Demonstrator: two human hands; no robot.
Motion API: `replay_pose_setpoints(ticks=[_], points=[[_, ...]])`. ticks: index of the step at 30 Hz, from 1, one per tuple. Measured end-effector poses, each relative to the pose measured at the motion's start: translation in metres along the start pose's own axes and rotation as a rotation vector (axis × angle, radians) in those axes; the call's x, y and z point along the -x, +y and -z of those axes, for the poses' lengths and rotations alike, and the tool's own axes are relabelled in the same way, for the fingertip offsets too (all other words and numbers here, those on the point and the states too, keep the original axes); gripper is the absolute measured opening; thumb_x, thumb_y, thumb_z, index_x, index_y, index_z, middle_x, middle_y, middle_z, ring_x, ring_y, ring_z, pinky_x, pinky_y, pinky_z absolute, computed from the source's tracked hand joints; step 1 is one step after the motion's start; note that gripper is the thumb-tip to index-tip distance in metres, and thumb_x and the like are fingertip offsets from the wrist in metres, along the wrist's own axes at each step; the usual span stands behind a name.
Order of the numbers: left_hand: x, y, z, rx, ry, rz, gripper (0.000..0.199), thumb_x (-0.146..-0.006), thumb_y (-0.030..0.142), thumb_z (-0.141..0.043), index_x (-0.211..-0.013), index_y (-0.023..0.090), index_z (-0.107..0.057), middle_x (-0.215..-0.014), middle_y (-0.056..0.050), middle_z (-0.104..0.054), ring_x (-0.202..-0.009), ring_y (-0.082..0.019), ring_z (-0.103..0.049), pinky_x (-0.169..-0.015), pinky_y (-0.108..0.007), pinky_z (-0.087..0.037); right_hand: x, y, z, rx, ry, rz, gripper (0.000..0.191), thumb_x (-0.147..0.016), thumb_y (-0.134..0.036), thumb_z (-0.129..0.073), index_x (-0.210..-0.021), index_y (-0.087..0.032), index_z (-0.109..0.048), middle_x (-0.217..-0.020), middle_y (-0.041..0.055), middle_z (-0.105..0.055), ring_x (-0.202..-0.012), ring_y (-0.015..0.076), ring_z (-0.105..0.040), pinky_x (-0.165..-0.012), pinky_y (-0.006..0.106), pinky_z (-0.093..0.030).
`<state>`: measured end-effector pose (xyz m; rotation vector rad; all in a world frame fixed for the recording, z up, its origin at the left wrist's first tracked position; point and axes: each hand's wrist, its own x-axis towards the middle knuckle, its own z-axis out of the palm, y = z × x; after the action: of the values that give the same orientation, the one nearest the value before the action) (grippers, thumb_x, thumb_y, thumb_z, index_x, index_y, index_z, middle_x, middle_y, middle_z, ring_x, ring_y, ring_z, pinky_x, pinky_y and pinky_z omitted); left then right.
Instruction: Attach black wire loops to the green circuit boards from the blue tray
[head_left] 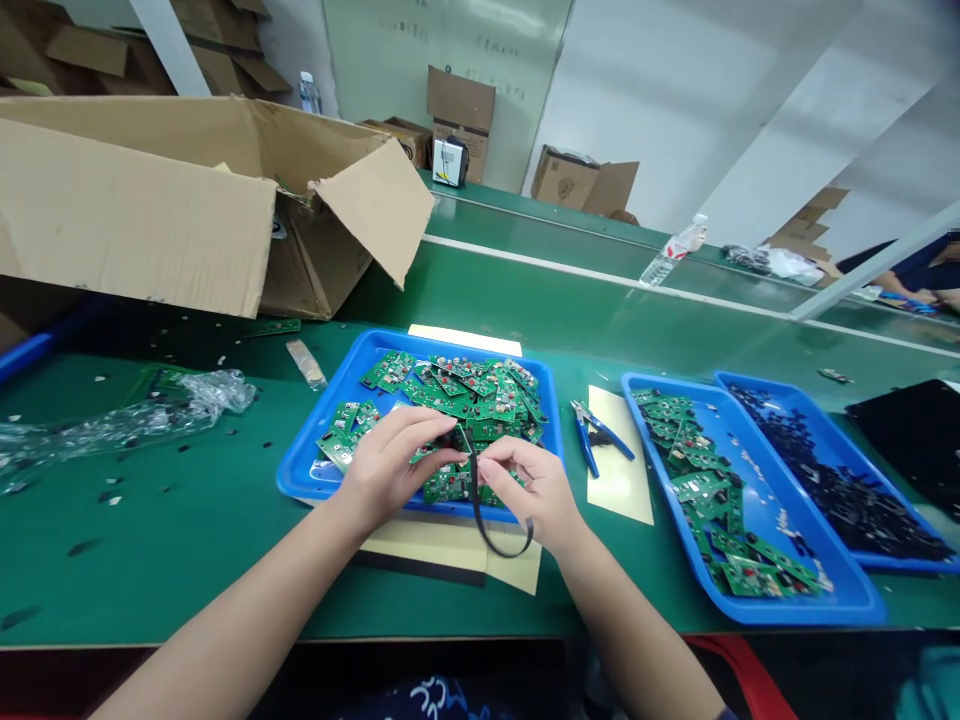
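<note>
Over the middle blue tray of green circuit boards, both hands meet. My left hand is closed on a small circuit board, held on edge between thumb and fingers. A thin, flat black strip, resembling a cable tie, runs up to this board and curls below my right hand. My right thumb and fingers pinch at the strip's upper end, against the board; the exact contact is hidden by the fingers. Right of the tray, blue-handled cutters lie with their handles spread on a sheet of yellow paper.
To the right stand a tray of circuit boards and a tray of small black parts. A large open carton and crumpled plastic wrap are on the left. A water bottle leans by the back ledge.
</note>
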<state>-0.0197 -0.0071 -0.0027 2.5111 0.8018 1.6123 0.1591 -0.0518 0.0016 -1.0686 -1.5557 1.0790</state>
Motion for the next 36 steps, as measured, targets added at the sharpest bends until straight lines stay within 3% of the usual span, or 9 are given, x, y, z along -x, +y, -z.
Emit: replay_pose_setpoints(ticks=[7, 10, 15, 20, 24, 27, 31, 36], points=[[0.001, -0.001, -0.001, -0.026, -0.016, -0.043, 0.028, -0.076, 0.019, -0.067, -0.103, 0.020, -0.057, -0.088, -0.006, -0.066, -0.079, -0.016, -0.063, -0.069, -0.027, -0.054, -0.007, 0.004, -0.004, -0.362, -0.004, -0.253, 0.029, -0.071, -0.044, -0.065, -0.074, -0.018, -0.055, -0.058, -0.0010, -0.060, -0.051, 0.0117, -0.058, -0.051, 0.025, -0.048], [0.002, -0.002, -0.001, -0.041, -0.021, -0.056, 0.028, -0.076, 0.017, -0.066, -0.103, 0.019, -0.057, -0.089, -0.006, -0.066, -0.078, -0.016, -0.063, -0.069, -0.027, -0.054, -0.007, 0.005, -0.008, -0.399, 0.022, -0.260, 0.032, -0.068, -0.046, -0.067, -0.079, -0.017, -0.057, -0.062, 0.0001, -0.063, -0.051, 0.0121, -0.059, -0.052, 0.027, -0.050], [0.002, -0.002, -0.001, -0.068, -0.022, -0.038, 0.027, -0.076, 0.020, -0.067, -0.102, 0.019, -0.058, -0.088, -0.006, -0.066, -0.078, -0.016, -0.064, -0.069, -0.028, -0.055, -0.002, 0.003, -0.008, -0.335, 0.095, -0.210, 0.021, -0.070, -0.037, -0.067, -0.070, -0.018, -0.058, -0.056, -0.0016, -0.060, -0.052, 0.0113, -0.058, -0.054, 0.025, -0.050], [0.000, 0.000, -0.003, -0.044, -0.053, 0.019, 0.020, -0.079, 0.023, -0.064, -0.098, 0.019, -0.061, -0.085, -0.006, -0.066, -0.076, -0.016, -0.064, -0.068, -0.028, -0.055, -0.007, 0.008, -0.007, -0.544, 0.003, -0.274, 0.028, -0.065, -0.041, -0.069, -0.065, -0.018, -0.054, -0.051, -0.0018, -0.060, -0.042, 0.0104, -0.055, -0.044, 0.023, -0.047], [-0.001, 0.002, -0.004, 0.127, -0.110, 0.138, 0.021, -0.076, 0.029, -0.066, -0.094, 0.018, -0.064, -0.081, -0.006, -0.067, -0.074, -0.016, -0.064, -0.067, -0.029, -0.055, -0.012, 0.011, -0.007, -0.652, -0.091, -0.395, 0.031, -0.062, -0.040, -0.070, -0.059, -0.018, -0.049, -0.046, -0.0027, -0.058, -0.036, 0.0091, -0.051, -0.037, 0.021, -0.043], [-0.001, 0.005, -0.005, 0.314, -0.154, 0.305, 0.021, -0.073, 0.032, -0.069, -0.089, 0.018, -0.067, -0.078, -0.006, -0.067, -0.070, -0.016, -0.064, -0.060, -0.026, -0.056, -0.013, 0.011, -0.008, -0.691, -0.124, -0.405, 0.035, -0.061, -0.042, -0.070, -0.057, -0.018, -0.046, -0.044, -0.0028, -0.057, -0.032, 0.0074, -0.047, -0.033, 0.018, -0.037], [0.000, 0.009, -0.008, 0.545, -0.188, 0.581, 0.021, -0.070, 0.031, -0.070, -0.087, 0.018, -0.069, -0.079, -0.006, -0.066, -0.070, -0.017, -0.065, -0.055, -0.024, -0.055, -0.013, 0.013, -0.009, -0.667, -0.102, -0.381, 0.037, -0.060, -0.047, -0.070, -0.058, -0.018, -0.046, -0.042, -0.0038, -0.055, -0.031, 0.0068, -0.044, -0.032, 0.018, -0.033], [-0.001, 0.013, -0.010, 0.733, -0.242, 0.771, 0.021, -0.069, 0.027, -0.071, -0.086, 0.015, -0.068, -0.078, -0.007, -0.068, -0.072, -0.018, -0.064, -0.065, -0.030, -0.055, -0.012, 0.014, -0.008, -0.500, -0.027, -0.316, 0.036, -0.064, -0.050, -0.065, -0.064, -0.019, -0.048, -0.042, -0.0052, -0.051, -0.033, 0.0070, -0.043, -0.035, 0.019, -0.034]])
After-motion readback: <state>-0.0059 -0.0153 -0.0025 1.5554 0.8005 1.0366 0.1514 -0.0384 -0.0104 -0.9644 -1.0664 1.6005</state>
